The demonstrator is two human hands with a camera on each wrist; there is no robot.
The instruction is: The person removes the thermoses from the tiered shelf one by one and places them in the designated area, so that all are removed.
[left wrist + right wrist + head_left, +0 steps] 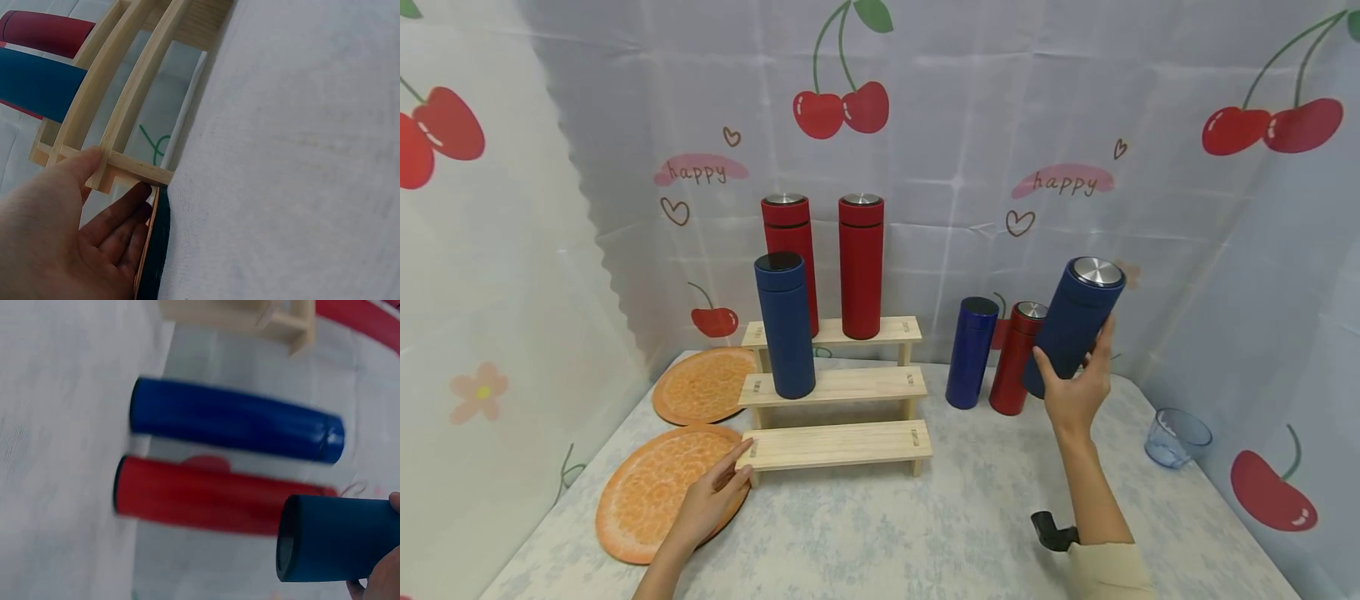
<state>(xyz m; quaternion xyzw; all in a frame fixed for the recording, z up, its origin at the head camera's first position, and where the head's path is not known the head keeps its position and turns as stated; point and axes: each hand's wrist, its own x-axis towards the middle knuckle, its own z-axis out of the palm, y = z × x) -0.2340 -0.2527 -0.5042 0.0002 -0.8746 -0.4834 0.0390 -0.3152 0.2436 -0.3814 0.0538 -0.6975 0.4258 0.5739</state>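
Observation:
My right hand (1078,396) grips a dark blue bottle with a silver lid (1073,321), tilted and raised at the right; the right wrist view shows the base end of this bottle (337,537). My left hand (706,500) touches the left end of the lowest step of a three-step wooden stand (835,446); in the left wrist view the thumb of this hand (81,231) lies against the wood (134,165). A blue bottle (786,329) stands on the middle step, two red bottles (862,267) on the top one.
Right of the stand a shiny blue bottle (972,354) and a shorter red bottle (1017,362) stand on the table. A clear glass (1177,437) is at the right edge, a black object (1052,533) near my right forearm. Two orange round mats (647,492) lie at the left.

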